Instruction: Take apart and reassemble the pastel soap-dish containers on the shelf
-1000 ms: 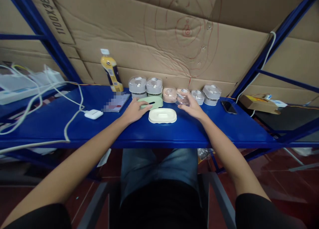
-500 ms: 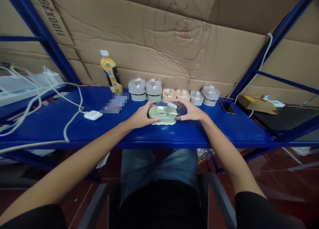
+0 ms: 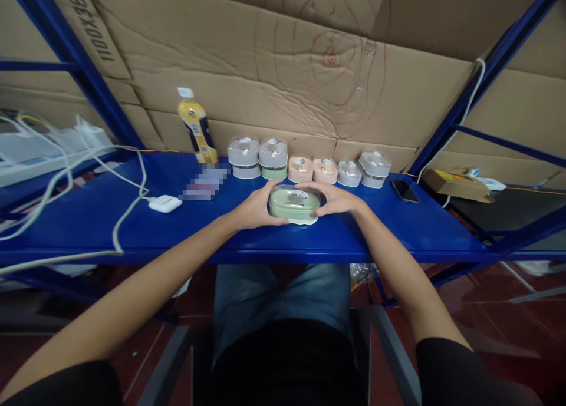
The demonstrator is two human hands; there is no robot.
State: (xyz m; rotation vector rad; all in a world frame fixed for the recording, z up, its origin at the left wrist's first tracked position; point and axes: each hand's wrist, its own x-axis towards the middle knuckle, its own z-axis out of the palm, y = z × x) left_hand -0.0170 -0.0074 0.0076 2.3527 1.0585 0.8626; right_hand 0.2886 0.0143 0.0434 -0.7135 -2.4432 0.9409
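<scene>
Pale green oval plastic box (image 3: 294, 205) on a glossy blue tabletop (image 3: 424, 223)

Far centre, peach rounded boxes (image 3: 300, 170) and grey rounded boxes (image 3: 244, 152); far left, a yellow plastic bottle (image 3: 197, 129) with dark label (image 3: 202, 136), white cap (image 3: 186, 92); behind, brown cardboard sheet (image 3: 198, 29) with red rings (image 3: 331, 56).

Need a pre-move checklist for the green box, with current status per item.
1. Left hand at the green box's left end: ok.
2. Right hand at its right end: ok.
3. Clear cover over the box: ok.
4. Cover fully seated all round: cannot tell, the hands hide parts of the edge.
5. Cream base aligned underneath: cannot tell, mostly hidden.
6. Yellow bottle upright, apart from both hands: ok.
</scene>
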